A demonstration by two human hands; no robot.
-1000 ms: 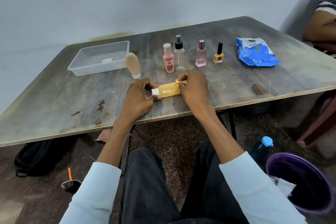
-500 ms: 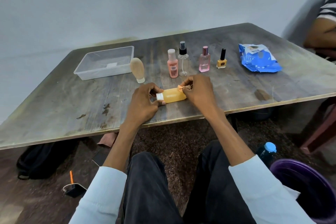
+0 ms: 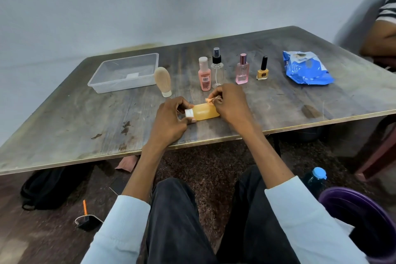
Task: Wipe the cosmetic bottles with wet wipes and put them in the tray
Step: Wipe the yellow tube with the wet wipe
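Note:
An orange bottle (image 3: pixel 205 112) with a white cap lies on its side near the table's front edge. My left hand (image 3: pixel 171 120) grips its cap end. My right hand (image 3: pixel 231 104) pinches a small orange strip (image 3: pixel 211 100) at the bottle's far end. Behind stand a beige tube (image 3: pixel 162 81), a pink bottle (image 3: pixel 204 75), a clear spray bottle (image 3: pixel 216 68), a pink perfume bottle (image 3: pixel 242 70) and a yellow nail polish (image 3: pixel 262 69). A clear plastic tray (image 3: pixel 124 72) sits at the back left. The blue wet wipes pack (image 3: pixel 306 68) lies at the right.
The grey table (image 3: pixel 85 118) has stains near its front edge. A person's arm (image 3: pixel 379 36) rests at the far right. On the floor are a black bag (image 3: pixel 49 188), a purple bin (image 3: pixel 364 221) and a blue-capped bottle (image 3: pixel 317 178).
The view has tilted up a little, so everything sits lower in the frame. My right hand has peeled the small orange strip slightly up from the bottle.

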